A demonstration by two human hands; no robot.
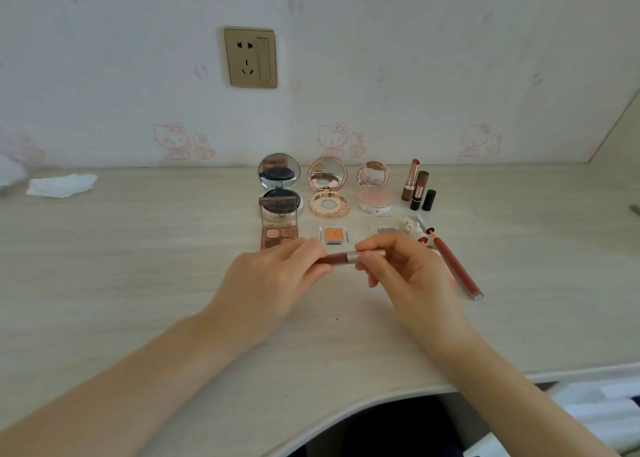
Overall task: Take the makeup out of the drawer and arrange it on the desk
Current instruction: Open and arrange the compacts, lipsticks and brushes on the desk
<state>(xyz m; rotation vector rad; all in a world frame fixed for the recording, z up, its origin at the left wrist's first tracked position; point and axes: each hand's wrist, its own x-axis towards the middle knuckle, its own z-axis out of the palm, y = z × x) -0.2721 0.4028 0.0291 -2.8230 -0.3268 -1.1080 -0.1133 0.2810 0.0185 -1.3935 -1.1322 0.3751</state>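
Note:
Both hands hold one lip gloss tube level above the desk. My left hand grips its dark red body, and my right hand pinches its pale gold cap. Behind them stand three open compacts: a black cushion, a rose-gold one and a pink one. In front of those lie an eyeshadow palette, an orange single pan and a small clear pan. Open lipsticks stand at the right, with a long red lip gloss lying beside my right hand.
A crumpled white tissue lies at the desk's far left. A wall socket sits on the wallpapered wall behind. The desk's curved front edge runs below my forearms, with dark space under it. No drawer shows.

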